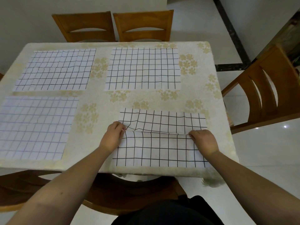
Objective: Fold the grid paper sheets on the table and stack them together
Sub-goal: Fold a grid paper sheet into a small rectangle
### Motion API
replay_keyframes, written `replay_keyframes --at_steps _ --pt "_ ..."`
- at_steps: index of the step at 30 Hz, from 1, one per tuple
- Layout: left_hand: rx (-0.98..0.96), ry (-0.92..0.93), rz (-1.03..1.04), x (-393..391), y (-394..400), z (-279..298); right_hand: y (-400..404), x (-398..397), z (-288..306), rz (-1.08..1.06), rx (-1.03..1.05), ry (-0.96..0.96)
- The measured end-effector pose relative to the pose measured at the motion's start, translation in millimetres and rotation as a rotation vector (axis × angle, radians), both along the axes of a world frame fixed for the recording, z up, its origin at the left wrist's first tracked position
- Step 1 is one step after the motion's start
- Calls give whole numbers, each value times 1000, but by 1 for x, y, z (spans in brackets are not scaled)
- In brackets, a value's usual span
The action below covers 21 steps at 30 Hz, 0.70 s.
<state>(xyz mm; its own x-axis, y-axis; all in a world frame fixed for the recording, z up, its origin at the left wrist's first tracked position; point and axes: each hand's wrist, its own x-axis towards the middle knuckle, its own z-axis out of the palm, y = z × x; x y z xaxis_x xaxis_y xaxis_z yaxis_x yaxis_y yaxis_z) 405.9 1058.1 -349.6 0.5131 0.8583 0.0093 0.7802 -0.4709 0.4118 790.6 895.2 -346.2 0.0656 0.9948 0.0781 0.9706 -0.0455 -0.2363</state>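
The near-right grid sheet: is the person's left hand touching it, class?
Touching. The head view shows the left hand pinching the near-right grid sheet at its lifted edge.

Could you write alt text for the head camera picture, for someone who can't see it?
Two hands, the left hand and right hand, pinch the near edge of a grid paper sheet and fold it away across itself. Three more grid sheets lie flat on the flowered tablecloth, with wooden chairs around.

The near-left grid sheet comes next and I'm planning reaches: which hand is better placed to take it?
Probably the left hand: it lies nearer the near-left sheet; the right hand pinches the half-folded sheet at its far side.
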Motion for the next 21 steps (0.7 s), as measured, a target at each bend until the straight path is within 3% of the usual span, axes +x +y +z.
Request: replay_keyframes --at_steps 3,9,12,21 --pt "-236 -170 144 2 -4 7 -2 -1 0 -3 -4 -10" --pt "-329 -336 369 -1 -5 13 -6 -3 4 -19 1 -27" --pt "-475 -487 457 -5 -4 18 -8 -2 5 -21 4 -25" --pt "-721 -731 581 -14 -7 30 -12 -1 5 -37 11 -43"
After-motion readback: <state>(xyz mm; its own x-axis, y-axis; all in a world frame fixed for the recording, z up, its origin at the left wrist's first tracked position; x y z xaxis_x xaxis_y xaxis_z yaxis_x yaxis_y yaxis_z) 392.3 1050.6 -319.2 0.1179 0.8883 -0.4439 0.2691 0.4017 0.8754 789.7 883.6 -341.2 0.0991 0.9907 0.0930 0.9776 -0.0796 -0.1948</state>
